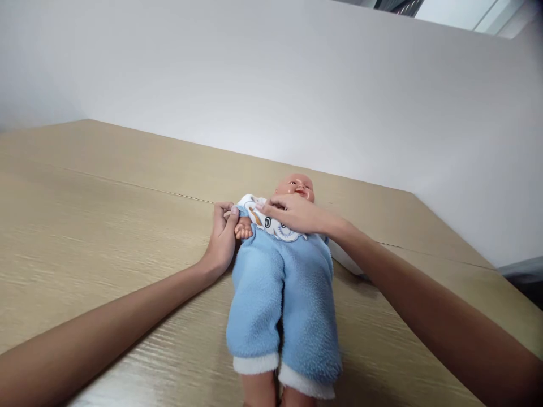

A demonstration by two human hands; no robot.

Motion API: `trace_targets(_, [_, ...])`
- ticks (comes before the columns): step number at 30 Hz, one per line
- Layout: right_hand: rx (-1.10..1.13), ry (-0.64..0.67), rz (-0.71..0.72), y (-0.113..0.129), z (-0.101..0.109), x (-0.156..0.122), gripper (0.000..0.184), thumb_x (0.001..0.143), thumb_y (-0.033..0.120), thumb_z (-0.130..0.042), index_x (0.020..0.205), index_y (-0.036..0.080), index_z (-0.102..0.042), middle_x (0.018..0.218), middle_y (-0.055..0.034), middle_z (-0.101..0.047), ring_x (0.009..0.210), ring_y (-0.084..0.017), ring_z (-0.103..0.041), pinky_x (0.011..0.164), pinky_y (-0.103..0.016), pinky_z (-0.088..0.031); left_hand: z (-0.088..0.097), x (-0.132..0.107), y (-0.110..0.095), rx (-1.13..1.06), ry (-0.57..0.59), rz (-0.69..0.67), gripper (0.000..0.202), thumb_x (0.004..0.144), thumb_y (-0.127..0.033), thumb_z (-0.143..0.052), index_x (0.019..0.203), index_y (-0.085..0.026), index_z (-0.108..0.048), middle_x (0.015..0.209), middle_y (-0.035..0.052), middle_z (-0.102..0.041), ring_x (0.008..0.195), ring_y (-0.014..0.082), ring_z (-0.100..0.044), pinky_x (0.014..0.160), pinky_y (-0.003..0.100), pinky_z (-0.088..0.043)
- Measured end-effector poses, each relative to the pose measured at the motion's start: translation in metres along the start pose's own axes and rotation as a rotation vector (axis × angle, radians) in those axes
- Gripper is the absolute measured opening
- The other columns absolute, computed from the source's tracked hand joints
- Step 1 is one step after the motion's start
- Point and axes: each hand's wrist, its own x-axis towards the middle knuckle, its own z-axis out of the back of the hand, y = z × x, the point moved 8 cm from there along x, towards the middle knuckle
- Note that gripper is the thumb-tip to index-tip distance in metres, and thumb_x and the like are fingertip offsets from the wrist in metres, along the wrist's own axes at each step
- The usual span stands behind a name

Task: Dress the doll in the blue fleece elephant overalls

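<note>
A pale, plain wall (212, 68) fills the upper part of the view, with a strip of brighter background showing past its top edge at the right. Below it spreads a wood-grained tabletop (106, 203), crossed by a thin seam. Near the middle of this tabletop a doll (282, 265) lies on its back, its head (296, 184) toward the wall and its legs toward the camera. Its blue fleecy clothing (307, 305) covers the body down to white bands at the leg ends, with bare legs below them at the bottom edge. The person's two bare forearms reach in from the lower corners. The right hand (294, 213) lies across the doll's chest just below the head, its fingertips on the white patterned front (250, 204) near the shoulder; whether its grip pinches any cloth, I cannot tell. The left hand (223, 237) is beside the doll, its grip closed with thumb and fingers pinching the blue sleeve end (243, 211). A white object (348, 260) shows partly from behind the right forearm, just beside the doll. Smallest is the doll's hand (243, 229), its fingers curled, just beside the left thumb.
</note>
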Motion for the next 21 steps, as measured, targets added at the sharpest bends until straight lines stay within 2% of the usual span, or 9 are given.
trace_targets(2, [0.029,0.038,-0.005,-0.005,-0.005,-0.005,0.047,0.103,0.064,-0.058,0.088,0.021,-0.070,0.087,-0.0024,-0.072,0.083,-0.021,-0.063,0.074,-0.032,-0.041,-0.001,0.001,0.008,-0.114,-0.009,0.081,0.028,0.108,-0.055,-0.055,0.109,-0.028,-0.048,0.101,0.0012,-0.056,0.093,0.0161,-0.060,0.084,0.027,-0.055])
trace_targets(5, [0.166,-0.023,0.002,-0.017,-0.008,-0.009,0.042,0.099,0.062,-0.066,0.100,0.020,-0.071,0.094,-0.0016,-0.072,0.087,-0.020,-0.063,0.075,-0.030,-0.042,-0.010,0.003,0.016,-0.300,0.060,0.198,0.033,0.103,-0.057,-0.061,0.111,-0.030,-0.045,0.102,-0.0002,-0.059,0.089,0.0143,-0.062,0.077,0.025,-0.055])
trace_targets(8, [0.294,-0.061,0.012,-0.030,-0.014,-0.010,0.037,0.097,0.058,-0.071,0.097,0.021,-0.069,0.088,0.0017,-0.068,0.081,-0.018,-0.060,0.072,-0.029,-0.042,-0.017,0.005,0.021,-0.388,0.123,0.288,0.036,0.100,-0.056,-0.066,0.112,-0.030,-0.044,0.095,-0.0018,-0.061,0.078,0.0132,-0.060,0.066,0.022,-0.053])
trace_targets(12, [0.480,-0.067,0.003,-0.042,-0.019,-0.012,0.040,0.093,0.060,-0.075,0.092,0.021,-0.065,0.085,0.0025,-0.066,0.076,-0.016,-0.058,0.069,-0.027,-0.042,-0.018,0.011,0.018,-0.329,0.172,0.271,0.036,0.096,-0.055,-0.070,0.109,-0.029,-0.049,0.089,-0.0008,-0.062,0.073,0.0146,-0.059,0.061,0.023,-0.052])
trace_targets(17, [0.783,-0.120,-0.061,-0.058,-0.022,-0.015,0.049,0.088,0.067,-0.079,0.091,0.022,-0.062,0.082,0.0032,-0.064,0.072,-0.015,-0.058,0.066,-0.025,-0.042,-0.014,0.021,0.009,-0.252,0.231,0.193,0.032,0.093,-0.051,-0.076,0.105,-0.026,-0.059,0.108,0.0021,-0.064,0.093,0.0141,-0.063,0.077,0.021,-0.056])
trace_targets(21, [0.851,-0.129,-0.051,-0.064,-0.023,-0.015,0.047,0.086,0.064,-0.083,0.089,0.022,-0.061,0.080,0.0043,-0.062,0.071,-0.013,-0.056,0.066,-0.024,-0.042,-0.018,0.031,0.005,-0.146,0.338,0.117,0.032,0.095,-0.053,-0.074,0.107,-0.027,-0.060,0.109,0.0033,-0.065,0.096,0.0152,-0.066,0.084,0.025,-0.060])
